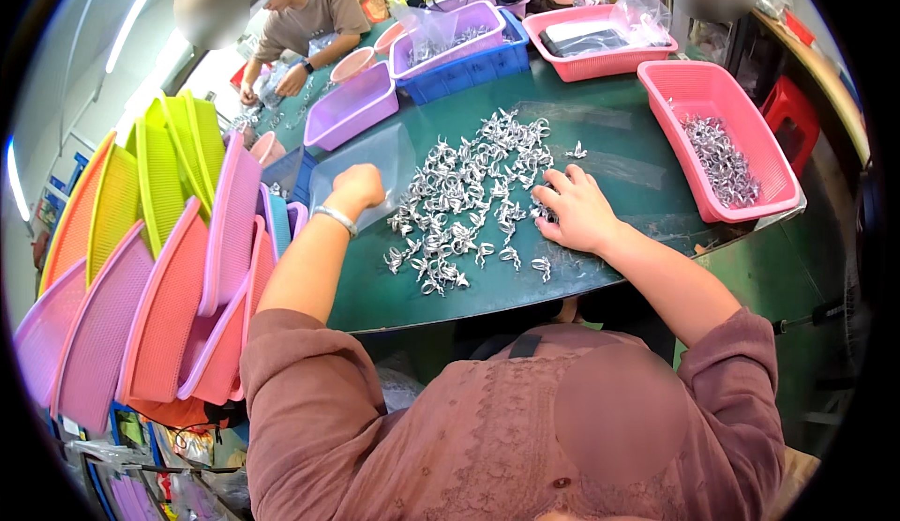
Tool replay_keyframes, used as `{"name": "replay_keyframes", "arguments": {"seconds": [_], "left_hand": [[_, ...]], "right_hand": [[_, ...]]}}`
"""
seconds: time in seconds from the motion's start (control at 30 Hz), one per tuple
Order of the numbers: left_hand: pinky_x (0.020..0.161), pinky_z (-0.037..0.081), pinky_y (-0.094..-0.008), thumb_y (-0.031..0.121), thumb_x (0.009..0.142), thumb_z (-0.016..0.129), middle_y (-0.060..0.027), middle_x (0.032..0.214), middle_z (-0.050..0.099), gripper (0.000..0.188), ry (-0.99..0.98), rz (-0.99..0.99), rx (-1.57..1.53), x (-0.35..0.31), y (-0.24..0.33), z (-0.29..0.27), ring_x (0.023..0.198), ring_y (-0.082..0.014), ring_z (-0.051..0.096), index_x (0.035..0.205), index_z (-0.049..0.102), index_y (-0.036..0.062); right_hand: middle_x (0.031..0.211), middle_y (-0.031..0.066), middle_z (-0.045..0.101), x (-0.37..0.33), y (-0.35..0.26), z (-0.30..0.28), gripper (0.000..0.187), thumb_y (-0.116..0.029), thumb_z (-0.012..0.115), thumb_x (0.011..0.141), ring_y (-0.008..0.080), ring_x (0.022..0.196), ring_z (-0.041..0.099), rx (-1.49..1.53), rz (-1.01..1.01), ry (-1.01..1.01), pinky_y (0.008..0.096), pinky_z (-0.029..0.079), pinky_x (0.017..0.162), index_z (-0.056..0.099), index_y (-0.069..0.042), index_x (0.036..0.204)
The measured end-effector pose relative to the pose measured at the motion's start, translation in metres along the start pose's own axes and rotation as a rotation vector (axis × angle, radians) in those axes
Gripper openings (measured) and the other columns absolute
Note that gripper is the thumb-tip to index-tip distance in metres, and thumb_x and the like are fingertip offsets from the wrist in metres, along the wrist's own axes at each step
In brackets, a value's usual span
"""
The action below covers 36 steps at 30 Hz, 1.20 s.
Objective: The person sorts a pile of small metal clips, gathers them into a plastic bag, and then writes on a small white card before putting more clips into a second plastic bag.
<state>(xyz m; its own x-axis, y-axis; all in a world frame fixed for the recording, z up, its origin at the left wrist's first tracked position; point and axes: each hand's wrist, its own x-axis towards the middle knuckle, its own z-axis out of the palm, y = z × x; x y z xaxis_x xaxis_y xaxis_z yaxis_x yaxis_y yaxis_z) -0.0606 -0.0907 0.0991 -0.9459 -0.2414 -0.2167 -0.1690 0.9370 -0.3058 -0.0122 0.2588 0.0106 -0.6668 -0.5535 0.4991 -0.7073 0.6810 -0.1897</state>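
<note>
A loose pile of small, silvery, curled metal pieces (pixel 459 188) spreads over the green tabletop in front of me. Left of it, my left hand (pixel 361 186) is closed like a fist over a sheet or bag of clear plastic (pixel 394 151). Whether the fingers grip the plastic or something else is hidden. My right hand (pixel 578 210) lies palm down at the pile's right edge, fingers apart and slightly bent. A few pieces show beside its thumb and fingertips. One single piece (pixel 577 150) lies apart, beyond that hand.
A pink basket (pixel 660 81) with more metal pieces stands at the right. Along the back are a purple basket (pixel 328 132), a blue crate (pixel 464 82) and another pink basket (pixel 600 70). Stacked colourful baskets (pixel 169 305) rise at my left. A person (pixel 314 20) sits across, handling plastic.
</note>
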Motion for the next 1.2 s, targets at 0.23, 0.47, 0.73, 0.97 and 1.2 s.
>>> {"name": "replay_keyframes", "arguments": {"seconds": [0.23, 0.47, 0.73, 0.97, 1.2], "left_hand": [[0.088, 0.048, -0.0408, 0.022, 0.079, 0.059, -0.0193, 0.108, 0.064, 0.032, 0.118, -0.091, -0.221, -0.032, -0.026, 0.007, 0.103, -0.0338, 0.061, 0.103, 0.067, 0.0033], [0.09, 0.046, -0.0414, 0.042, 0.08, 0.062, -0.019, 0.113, 0.061, 0.051, 0.292, -0.027, -0.298, -0.033, 0.001, 0.005, 0.107, -0.0333, 0.058, 0.114, 0.06, 0.0029], [0.092, 0.046, -0.0406, 0.056, 0.077, 0.062, -0.0193, 0.12, 0.059, 0.071, 0.194, -0.145, -0.29, 0.006, 0.055, -0.02, 0.112, -0.0316, 0.057, 0.123, 0.053, 0.0024], [0.085, 0.049, -0.0388, 0.044, 0.073, 0.067, -0.0211, 0.108, 0.064, 0.054, -0.089, -0.179, -0.409, 0.068, 0.054, -0.004, 0.103, -0.0317, 0.062, 0.101, 0.068, -0.0017], [0.053, 0.049, -0.0363, 0.038, 0.079, 0.062, -0.0127, 0.073, 0.062, 0.043, -0.148, -0.206, -0.619, 0.079, 0.045, 0.017, 0.06, -0.0231, 0.059, 0.083, 0.063, -0.0048]], "right_hand": [[0.107, 0.0111, 0.056, -0.003, 0.005, 0.006, 0.036, -0.03, 0.068, 0.071, 0.0342, 0.099, 0.05, -0.026, 0.021, 0.085, 0.0433, 0.044, 0.082, 0.064, -0.01, 0.101], [0.108, 0.0113, 0.056, -0.002, 0.004, 0.007, 0.037, -0.029, 0.067, 0.071, 0.0343, 0.1, 0.05, -0.009, 0.043, 0.087, 0.0441, 0.044, 0.082, 0.063, -0.01, 0.103], [0.111, 0.0118, 0.055, -0.002, 0.011, 0.004, 0.036, -0.028, 0.068, 0.07, 0.0348, 0.102, 0.049, 0.002, 0.065, 0.084, 0.0443, 0.044, 0.083, 0.063, -0.011, 0.1], [0.116, 0.0125, 0.054, -0.001, 0.01, 0.002, 0.04, -0.033, 0.068, 0.073, 0.0376, 0.107, 0.047, -0.019, 0.078, 0.056, 0.0453, 0.043, 0.086, 0.061, -0.013, 0.107], [0.127, 0.0141, 0.049, -0.002, 0.007, -0.014, 0.053, -0.044, 0.068, 0.075, 0.0411, 0.116, 0.042, -0.014, 0.091, -0.082, 0.0468, 0.038, 0.094, 0.059, -0.021, 0.121]]}}
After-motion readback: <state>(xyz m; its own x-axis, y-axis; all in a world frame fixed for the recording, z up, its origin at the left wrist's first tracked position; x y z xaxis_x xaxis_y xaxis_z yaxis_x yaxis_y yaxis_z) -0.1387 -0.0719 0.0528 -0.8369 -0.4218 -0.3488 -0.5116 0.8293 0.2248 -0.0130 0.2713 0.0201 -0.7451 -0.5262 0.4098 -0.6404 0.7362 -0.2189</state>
